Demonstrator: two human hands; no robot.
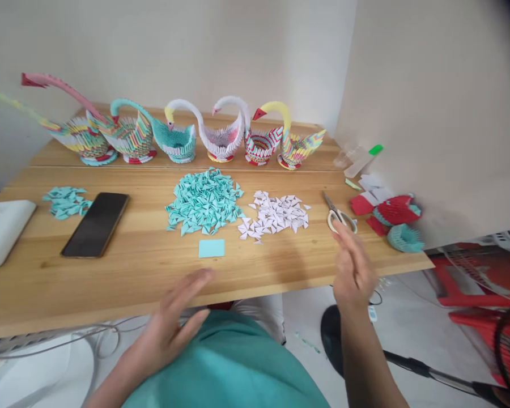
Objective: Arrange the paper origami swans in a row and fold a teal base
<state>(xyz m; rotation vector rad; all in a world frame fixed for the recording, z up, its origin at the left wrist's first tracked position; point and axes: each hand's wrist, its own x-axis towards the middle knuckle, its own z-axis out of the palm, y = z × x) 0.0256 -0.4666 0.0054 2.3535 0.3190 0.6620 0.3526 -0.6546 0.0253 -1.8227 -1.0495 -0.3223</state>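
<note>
Hovering, both hands (left hand (170,328), right hand (352,266)) open, empty.

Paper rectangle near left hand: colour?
Light teal paper rectangle, plain; head view, just beyond the left hand.

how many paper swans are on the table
6, in one row along the table's back edge: pink-necked swan, teal-necked, teal-bodied, white, red-patterned, yellow-necked. They overlap.

Bright, even daylight – soft shadows on the table (144,266); right hand (352,266) motion-blurred, edges bent, top-right corner dark
</note>
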